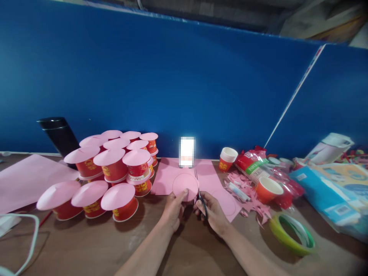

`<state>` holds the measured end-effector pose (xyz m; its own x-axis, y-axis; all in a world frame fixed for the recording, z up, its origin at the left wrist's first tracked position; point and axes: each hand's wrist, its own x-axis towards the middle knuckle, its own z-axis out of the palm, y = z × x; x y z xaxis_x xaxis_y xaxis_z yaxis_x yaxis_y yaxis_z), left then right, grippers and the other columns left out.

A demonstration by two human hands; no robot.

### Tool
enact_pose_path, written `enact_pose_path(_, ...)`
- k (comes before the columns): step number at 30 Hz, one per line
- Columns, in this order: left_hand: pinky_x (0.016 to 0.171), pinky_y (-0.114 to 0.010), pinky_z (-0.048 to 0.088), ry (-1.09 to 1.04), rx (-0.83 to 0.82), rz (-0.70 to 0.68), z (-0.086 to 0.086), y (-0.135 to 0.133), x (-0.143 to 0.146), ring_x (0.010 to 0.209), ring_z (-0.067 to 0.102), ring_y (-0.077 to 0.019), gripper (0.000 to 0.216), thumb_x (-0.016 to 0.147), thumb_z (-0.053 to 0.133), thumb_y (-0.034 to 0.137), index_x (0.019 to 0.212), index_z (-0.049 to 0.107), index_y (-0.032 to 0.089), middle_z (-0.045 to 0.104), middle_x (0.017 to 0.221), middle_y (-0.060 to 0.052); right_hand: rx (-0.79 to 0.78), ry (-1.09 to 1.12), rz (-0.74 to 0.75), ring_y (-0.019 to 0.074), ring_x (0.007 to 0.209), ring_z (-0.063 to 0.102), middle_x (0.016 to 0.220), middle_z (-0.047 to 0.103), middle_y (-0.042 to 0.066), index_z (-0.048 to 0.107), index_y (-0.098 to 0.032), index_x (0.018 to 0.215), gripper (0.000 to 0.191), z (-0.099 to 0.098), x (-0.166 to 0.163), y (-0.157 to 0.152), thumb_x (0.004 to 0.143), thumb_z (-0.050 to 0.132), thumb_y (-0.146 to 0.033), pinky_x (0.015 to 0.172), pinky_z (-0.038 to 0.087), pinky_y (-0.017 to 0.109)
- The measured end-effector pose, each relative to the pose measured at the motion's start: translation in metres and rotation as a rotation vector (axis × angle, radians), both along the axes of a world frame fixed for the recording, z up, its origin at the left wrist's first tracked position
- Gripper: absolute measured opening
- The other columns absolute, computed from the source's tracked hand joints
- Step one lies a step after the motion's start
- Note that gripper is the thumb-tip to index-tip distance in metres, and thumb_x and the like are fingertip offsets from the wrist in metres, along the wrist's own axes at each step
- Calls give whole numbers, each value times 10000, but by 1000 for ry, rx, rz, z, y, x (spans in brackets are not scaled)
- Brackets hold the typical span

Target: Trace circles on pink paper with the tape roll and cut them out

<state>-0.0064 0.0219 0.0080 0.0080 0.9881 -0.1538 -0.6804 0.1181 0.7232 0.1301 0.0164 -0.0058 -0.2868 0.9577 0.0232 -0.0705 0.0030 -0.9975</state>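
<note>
My left hand [176,209] pinches a round pink paper disc [184,185] at its lower edge, thumb on top. A pair of scissors [203,205] with dark handles is in my right hand [211,212]; its blades point away from me along the disc's right edge. Pink paper sheets [163,176] lie flat beneath and behind the disc. Right of the scissors, another pink sheet [227,202] bears a drawn circle. Whether the blades are touching the disc's edge is hard to tell.
Red paper cups [125,209] topped with pink discs stand stacked on the left, before a black flask [59,138]. At right are pink scraps [263,211], a red cup package [253,163], an orange cup [268,189], green tape [293,234] and a blue pack [322,195]. A bright phone-like screen [187,151] stands behind.
</note>
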Motion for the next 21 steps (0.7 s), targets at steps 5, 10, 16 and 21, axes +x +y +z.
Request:
enact_pose_path(5, 689, -289, 519, -7, -18, -2, 1, 0, 0, 683, 662, -199, 328, 617, 745, 281, 844, 640, 70, 696, 739, -111, -12, 9, 11, 91, 556, 531, 715, 590, 2, 539, -193, 1014, 385, -1, 0, 0, 754, 629, -463, 421, 379, 164)
enact_pose_path(10, 712, -280, 514, -3, 0, -14, 0, 0, 0, 701, 662, -188, 297, 658, 718, 273, 858, 634, 70, 695, 735, -103, 4, 15, 10, 89, 567, 535, 718, 595, 3, 537, -192, 1020, 371, -2, 0, 0, 768, 619, -452, 430, 385, 164)
enact_pose_path(16, 708, -288, 516, 4, -13, 13, -3, 2, 0, 698, 659, -189, 329, 646, 731, 267, 882, 626, 63, 695, 748, -105, -11, 18, 6, 91, 561, 538, 722, 603, 5, 542, -192, 1016, 389, -2, 0, 0, 751, 632, -463, 436, 391, 172)
enact_pose_path(21, 705, -284, 516, 9, -11, 5, -1, 1, 0, 697, 660, -190, 325, 639, 734, 278, 863, 635, 65, 694, 736, -101, -9, 7, 2, 97, 560, 542, 731, 599, 16, 537, -181, 1012, 405, -1, 0, 0, 749, 628, -475, 432, 394, 175)
